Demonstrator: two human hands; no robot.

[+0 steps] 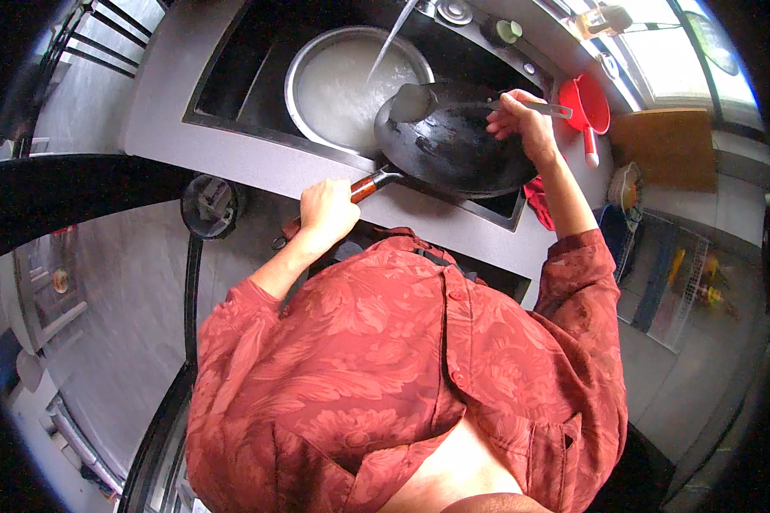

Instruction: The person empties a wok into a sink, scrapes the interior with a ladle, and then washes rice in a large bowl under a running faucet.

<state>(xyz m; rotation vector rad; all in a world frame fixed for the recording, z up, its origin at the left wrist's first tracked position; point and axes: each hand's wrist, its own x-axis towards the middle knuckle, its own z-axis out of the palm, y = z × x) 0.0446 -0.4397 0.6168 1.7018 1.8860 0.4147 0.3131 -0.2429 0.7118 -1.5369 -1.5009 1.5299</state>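
Observation:
A dark wok [468, 157] is tilted above the right part of the black sink. My left hand [328, 208] grips its brown wooden handle [367, 185]. In my right hand [523, 122] is a metal wok spatula [414, 104], its blade over the wok's left rim. Left of the wok sits a round metal basin [327, 96] holding cloudy water. A thin stream of water [391, 40] falls into it from above. The wok's right rim overlaps the basin's edge in this view on the left side, and I cannot tell whether they touch.
Beyond my right hand, a red dipper [584, 102] stands on the grey counter [256, 152]. A red cloth [539, 202] lies by the sink's right corner. Further right are a brown board [664, 151] and a white basket [625, 186]. A green item [508, 31] sits behind the sink.

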